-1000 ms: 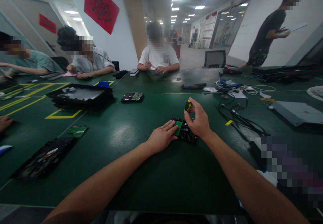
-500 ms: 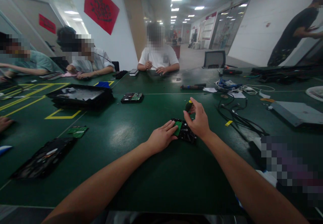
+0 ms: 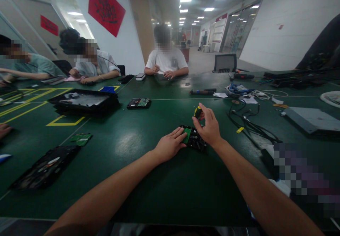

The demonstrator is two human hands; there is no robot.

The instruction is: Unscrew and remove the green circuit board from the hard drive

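Note:
A black hard drive (image 3: 197,140) with a green circuit board lies on the table in front of me. My left hand (image 3: 171,144) grips its left end, fingers across the green board and thumb near the lower edge. My right hand (image 3: 208,124) is closed around the handle of a yellow and dark green screwdriver (image 3: 197,112), which stands roughly upright over the drive. The screwdriver's shaft and tip are hidden behind my fingers.
Another hard drive (image 3: 139,103) lies farther off, beside a black tray (image 3: 83,101). On the left are a black casing (image 3: 45,168) and a loose circuit board (image 3: 81,139). Black cables (image 3: 255,126) and a grey metal box (image 3: 313,121) occupy the right. Several people sit across the table.
The screwdriver handle has turned in my right hand, showing more yellow. Both hands stay in place on the drive. The person standing at the far right has moved mostly out of view.

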